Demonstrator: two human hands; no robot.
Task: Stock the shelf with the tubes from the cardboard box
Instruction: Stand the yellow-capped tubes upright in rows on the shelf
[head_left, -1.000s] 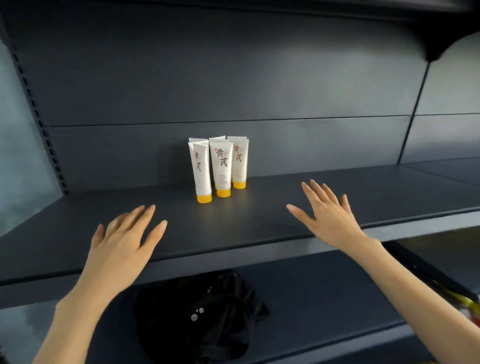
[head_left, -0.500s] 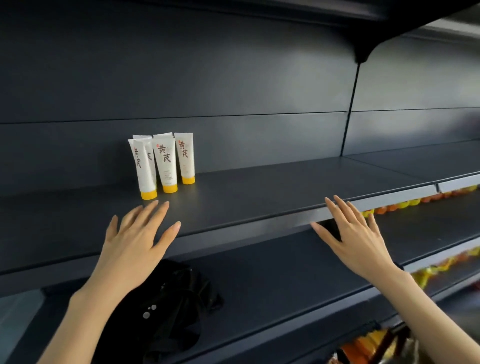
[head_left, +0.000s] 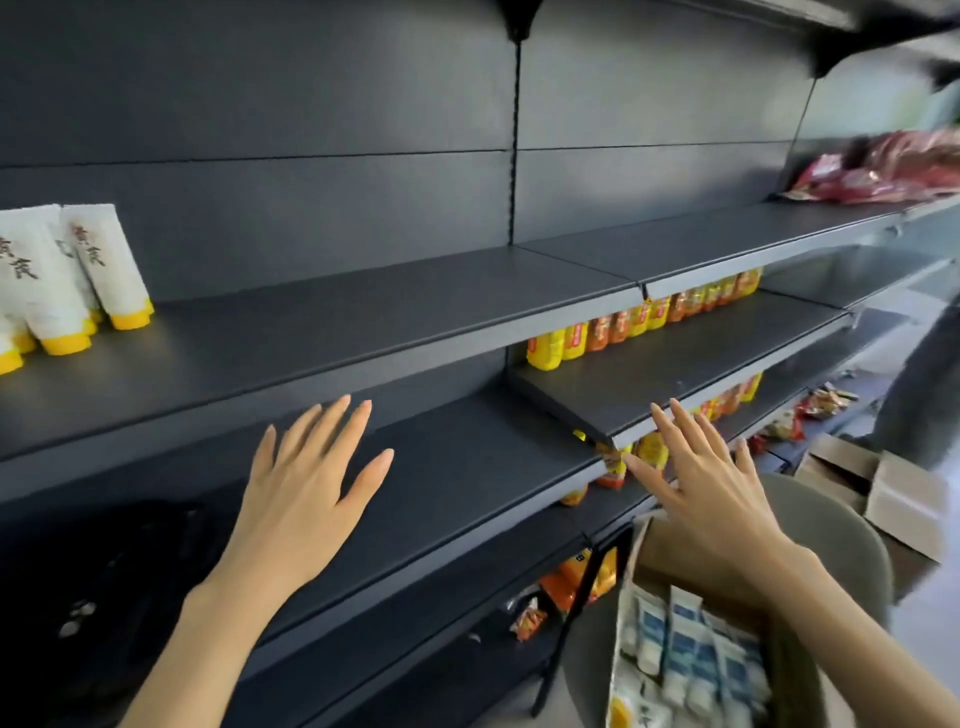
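- shelf (head_left: 363, 322): counting one long dark board as the target, stocked only at its left end so far.
- cardboard box (head_left: 670, 551): just one with stock in it, open on top, sitting low down in front of the shelf's front edge, toward the right end. Also a spare box (head_left: 904, 499) further right on the floor, contents not visible.
- left hand (head_left: 306, 483): fingers straight and spread wide, holding nothing, hovering just in front of the shelf's front edge.
- right hand (head_left: 711, 499): same deal, fingers wide and carrying nothing, hanging right over the box opening. So two hands, zero tubes in either.
- tubes on the shelf (head_left: 62, 280): white, standing cap-down near the left end, set back from the front edge. Five yellow caps countable, but cut off by the picture's edge, so maybe more.
- tubes in the box (head_left: 685, 644): white and blue, packed side by side. Too blurry for a firm count, guessing five or six on top.
- handling guess: light, soft plastic bodies, a bit slick, nothing fragile. Best pinched around the middle of the body or gripped near the stiffer cap end. Probably tippy once stood on those small caps, so worth setting down gently, snug against the neighbours.
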